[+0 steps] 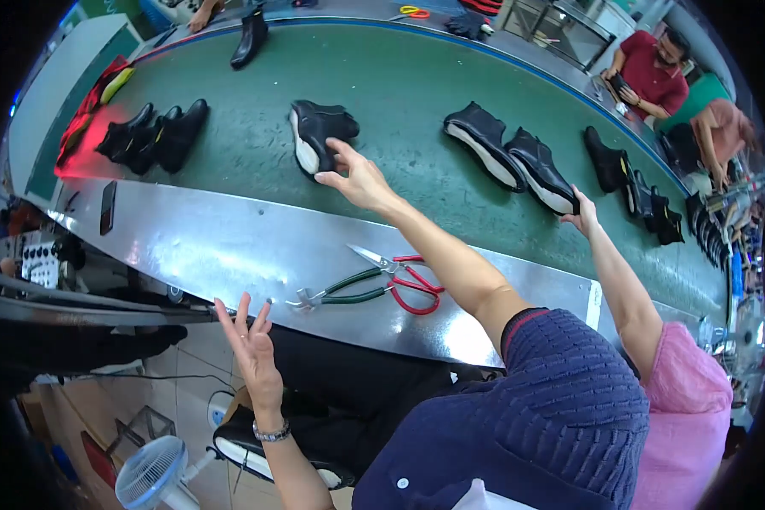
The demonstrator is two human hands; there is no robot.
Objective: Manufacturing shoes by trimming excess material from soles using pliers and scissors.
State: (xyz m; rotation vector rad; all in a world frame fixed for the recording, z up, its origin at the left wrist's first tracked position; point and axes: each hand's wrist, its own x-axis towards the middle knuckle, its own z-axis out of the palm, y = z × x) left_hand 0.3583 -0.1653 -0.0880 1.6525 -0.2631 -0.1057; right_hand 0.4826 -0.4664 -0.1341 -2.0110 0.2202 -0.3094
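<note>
My right hand [357, 177] reaches over the green belt to a black ankle boot with a white sole [321, 132]. Its thumb and fingers are apart at the boot's near edge; whether they touch it I cannot tell. Near the metal ledge's front edge, my left hand [253, 353] is raised with fingers spread and nothing in it. On the ledge between my arms lie red-handled scissors [412, 285] and a green-handled hand tool [348, 289], perhaps pincers, partly overlapping. Low in the view is a black shoe with a white sole [251, 459].
To my right, a pink-sleeved co-worker's hand [582, 212] touches one of two black boots [542, 170]. More dark boots [157, 136] stand at the belt's left, beside red light. A phone [108, 208] lies on the ledge [204, 229]. A fan [153, 472] stands below left.
</note>
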